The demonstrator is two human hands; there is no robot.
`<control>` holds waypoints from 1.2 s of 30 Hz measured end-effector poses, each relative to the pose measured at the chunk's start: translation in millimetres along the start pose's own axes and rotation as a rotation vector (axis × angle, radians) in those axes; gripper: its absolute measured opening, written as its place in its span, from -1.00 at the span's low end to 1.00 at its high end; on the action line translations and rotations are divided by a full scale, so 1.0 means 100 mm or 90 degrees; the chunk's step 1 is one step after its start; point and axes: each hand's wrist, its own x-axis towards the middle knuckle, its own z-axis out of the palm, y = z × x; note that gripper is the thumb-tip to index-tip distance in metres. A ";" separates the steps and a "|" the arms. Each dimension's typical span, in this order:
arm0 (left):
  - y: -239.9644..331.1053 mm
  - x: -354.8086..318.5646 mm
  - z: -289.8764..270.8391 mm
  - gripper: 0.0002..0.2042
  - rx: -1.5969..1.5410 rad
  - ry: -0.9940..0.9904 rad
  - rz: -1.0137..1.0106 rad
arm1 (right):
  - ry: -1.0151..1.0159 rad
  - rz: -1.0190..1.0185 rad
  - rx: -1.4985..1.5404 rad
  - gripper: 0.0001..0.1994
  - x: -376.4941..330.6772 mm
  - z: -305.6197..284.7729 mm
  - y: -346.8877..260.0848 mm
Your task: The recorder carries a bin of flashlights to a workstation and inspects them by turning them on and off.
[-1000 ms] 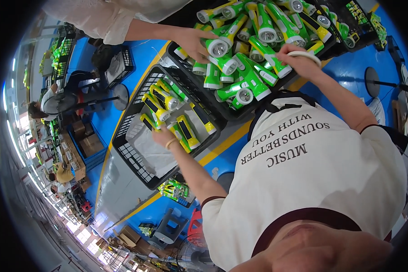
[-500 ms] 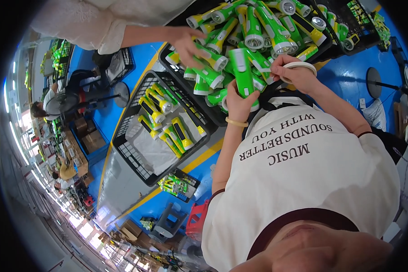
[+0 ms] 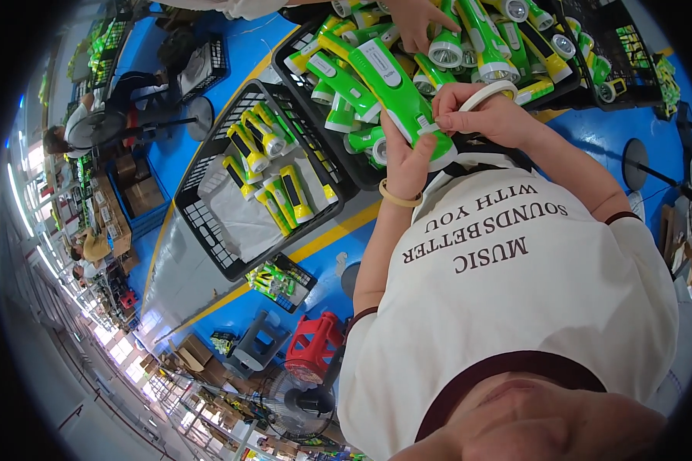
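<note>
My left hand [image 3: 409,157] is wrapped round the lower end of a green flashlight [image 3: 388,73]. This flashlight slants up and left over a black crate [image 3: 291,77] heaped with green and yellow flashlights. Close beside its switch end, my right hand [image 3: 473,111] has thumb and fingers pinched together. Whatever lies between those fingertips is too small to make out. A white bangle [image 3: 490,94] circles my right wrist, and a tan band [image 3: 400,197] my left. From the top, a co-worker's hand [image 3: 417,21] reaches into the heaped flashlights.
Left of the heap, a second black crate [image 3: 194,215] holds several yellow and green flashlights on white lining. Beyond it are a small crate of flashlights [image 3: 291,298], a red stool [image 3: 315,338], a grey stool [image 3: 261,346] and a fan [image 3: 304,399]. Another black crate [image 3: 627,54] stands at upper right.
The flashlight in my left hand has tilted leftward and come up nearer the camera. My right hand has moved left to its side. The co-worker's hand has shifted right, over the heap.
</note>
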 end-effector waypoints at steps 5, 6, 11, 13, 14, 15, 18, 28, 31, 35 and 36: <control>-0.01 -0.14 -0.34 -0.52 0.100 -0.024 0.092 | 0.087 0.053 -0.255 -0.78 0.12 0.25 0.00; 0.01 -0.17 -0.39 -0.52 0.101 -0.018 0.095 | 0.086 0.045 -0.259 -0.76 0.17 0.29 0.02; 0.20 -0.38 -0.55 -0.58 -0.136 0.091 0.009 | 0.043 0.039 -0.244 -0.72 0.37 0.58 0.05; 0.30 -0.41 -0.64 -0.59 -0.107 0.157 -0.048 | 0.024 0.025 -0.252 -0.75 0.46 0.69 0.14; 0.27 -0.44 -0.78 -0.59 -0.106 0.165 -0.043 | 0.015 -0.003 -0.291 -0.78 0.52 0.74 0.22; 0.26 -0.48 -0.91 -0.62 -0.121 0.175 -0.092 | 0.004 -0.030 -0.329 -0.80 0.56 0.80 0.29; 0.25 -0.64 -1.14 -0.74 -0.170 0.196 -0.161 | 0.013 -0.029 -0.255 -0.85 0.70 1.08 0.49; 0.11 -0.94 -2.78 -0.69 -0.248 0.545 -0.074 | 0.150 0.039 -0.321 -0.81 0.91 0.93 0.87; 0.19 -1.00 -3.23 -0.64 0.547 0.370 -0.298 | 0.156 0.101 -0.251 -0.81 0.78 0.67 0.81; -0.06 -0.87 -3.17 -0.54 1.207 0.240 -0.494 | 0.191 0.056 -0.179 -0.83 0.48 0.44 0.68; -0.06 -0.69 -2.94 -0.55 1.223 0.286 -0.322 | 0.218 0.064 -0.156 -0.83 0.38 0.36 0.67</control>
